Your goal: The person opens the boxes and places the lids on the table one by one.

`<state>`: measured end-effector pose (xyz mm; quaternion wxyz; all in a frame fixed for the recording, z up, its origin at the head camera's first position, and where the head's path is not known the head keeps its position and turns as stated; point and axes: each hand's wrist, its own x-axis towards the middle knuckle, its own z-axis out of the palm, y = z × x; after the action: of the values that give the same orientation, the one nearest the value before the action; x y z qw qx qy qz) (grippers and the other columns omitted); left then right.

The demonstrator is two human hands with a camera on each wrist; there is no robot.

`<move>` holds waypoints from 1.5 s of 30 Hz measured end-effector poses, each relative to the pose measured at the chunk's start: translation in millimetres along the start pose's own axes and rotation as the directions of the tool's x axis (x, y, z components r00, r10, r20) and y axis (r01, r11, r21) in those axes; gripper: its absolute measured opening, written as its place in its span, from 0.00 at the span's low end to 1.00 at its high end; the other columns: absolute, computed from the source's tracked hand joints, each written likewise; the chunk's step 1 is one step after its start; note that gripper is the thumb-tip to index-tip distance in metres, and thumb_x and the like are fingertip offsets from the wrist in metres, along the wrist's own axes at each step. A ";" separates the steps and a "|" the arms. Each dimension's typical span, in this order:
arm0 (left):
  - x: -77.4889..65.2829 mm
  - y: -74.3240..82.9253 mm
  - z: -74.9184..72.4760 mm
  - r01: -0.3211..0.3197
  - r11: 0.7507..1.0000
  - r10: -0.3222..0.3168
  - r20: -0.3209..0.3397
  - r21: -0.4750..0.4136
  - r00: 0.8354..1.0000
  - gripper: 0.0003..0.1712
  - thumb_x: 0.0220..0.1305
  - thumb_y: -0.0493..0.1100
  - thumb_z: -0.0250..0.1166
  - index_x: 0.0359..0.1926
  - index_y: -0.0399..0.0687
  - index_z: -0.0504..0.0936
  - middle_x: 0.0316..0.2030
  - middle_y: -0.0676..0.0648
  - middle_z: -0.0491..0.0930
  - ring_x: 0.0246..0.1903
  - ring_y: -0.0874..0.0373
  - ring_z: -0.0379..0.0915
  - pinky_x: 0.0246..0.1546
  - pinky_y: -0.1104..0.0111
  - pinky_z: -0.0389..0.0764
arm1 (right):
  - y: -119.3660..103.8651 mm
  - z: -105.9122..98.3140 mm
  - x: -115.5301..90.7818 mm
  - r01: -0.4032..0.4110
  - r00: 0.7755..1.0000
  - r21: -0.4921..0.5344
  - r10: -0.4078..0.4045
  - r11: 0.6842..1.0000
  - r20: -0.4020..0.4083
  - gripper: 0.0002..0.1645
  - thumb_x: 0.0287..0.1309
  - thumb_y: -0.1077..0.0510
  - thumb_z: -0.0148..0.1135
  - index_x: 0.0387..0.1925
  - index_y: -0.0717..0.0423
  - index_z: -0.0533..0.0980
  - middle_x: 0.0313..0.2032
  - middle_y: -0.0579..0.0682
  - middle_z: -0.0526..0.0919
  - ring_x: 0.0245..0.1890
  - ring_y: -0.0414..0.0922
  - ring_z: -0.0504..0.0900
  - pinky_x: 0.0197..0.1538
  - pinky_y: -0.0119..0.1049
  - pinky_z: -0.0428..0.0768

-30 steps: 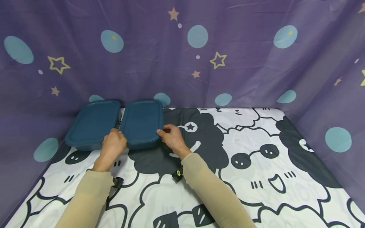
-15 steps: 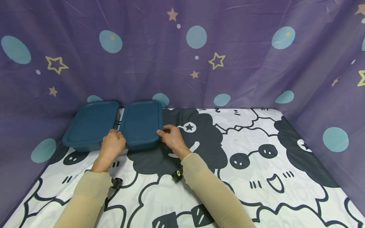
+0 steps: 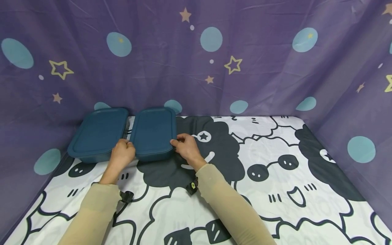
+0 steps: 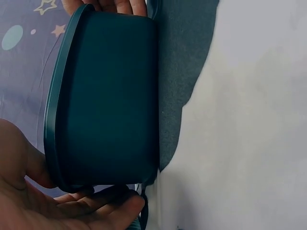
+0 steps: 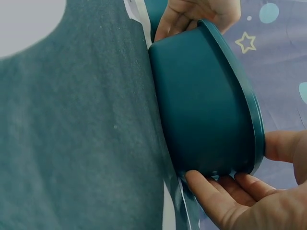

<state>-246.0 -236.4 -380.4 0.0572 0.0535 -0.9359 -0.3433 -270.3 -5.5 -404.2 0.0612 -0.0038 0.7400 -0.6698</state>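
Two dark teal lidded storage boxes stand side by side at the back left in the head view. My hands hold the right-hand box (image 3: 154,131) from either side near its front corners. My left hand (image 3: 121,153) grips its left side, in the gap beside the other box (image 3: 99,132); in the left wrist view that hand's thumb lies at the rim and its fingers along the wall. On the right side, my right hand (image 5: 254,201) has its thumb on the rim and fingertips against the wall. The lid is on, so the contents are hidden.
A cloth (image 3: 275,190) printed with cartoon sheep covers the table. Purple curtain (image 3: 260,85) with stars and dots hangs behind the boxes and along both sides. The left-hand box stands close to the curtain.
Both hands have shifted the right-hand box very slightly to the right, widening the gap between the boxes a little. The left-hand box has stayed in place.
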 end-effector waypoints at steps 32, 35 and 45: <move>-1.1 2.9 7.2 0.006 0.993 -0.004 0.014 -0.117 1.000 0.17 0.72 0.40 0.36 0.28 0.37 0.65 0.31 0.37 0.65 0.27 0.45 0.62 0.27 0.59 0.64 | -1.9 -6.9 -1.0 -0.025 0.999 -0.008 0.024 1.000 -0.042 0.21 0.59 0.57 0.64 0.50 0.63 0.73 0.40 0.54 0.76 0.35 0.46 0.81 0.38 0.36 0.82; -2.2 4.1 7.3 0.031 0.992 -0.028 0.029 -0.126 0.999 0.18 0.73 0.41 0.36 0.41 0.30 0.67 0.40 0.33 0.67 0.40 0.40 0.64 0.38 0.54 0.67 | -1.8 -7.5 -1.4 -0.021 0.999 -0.008 0.020 1.000 -0.045 0.21 0.59 0.58 0.65 0.50 0.63 0.73 0.40 0.55 0.76 0.34 0.46 0.81 0.38 0.36 0.82; -1.6 5.3 11.0 0.044 0.988 -0.042 0.016 -0.150 0.999 0.23 0.72 0.41 0.37 0.53 0.24 0.66 0.52 0.28 0.66 0.53 0.36 0.63 0.53 0.46 0.64 | 0.4 -10.1 0.1 -0.001 0.998 0.009 0.001 1.000 -0.061 0.20 0.58 0.57 0.64 0.48 0.64 0.74 0.39 0.55 0.76 0.34 0.47 0.80 0.37 0.37 0.81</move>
<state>-246.3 -225.1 -385.4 0.0475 0.0668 -0.9065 -0.4143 -271.4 4.5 -403.7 0.0389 0.0174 0.7383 -0.6731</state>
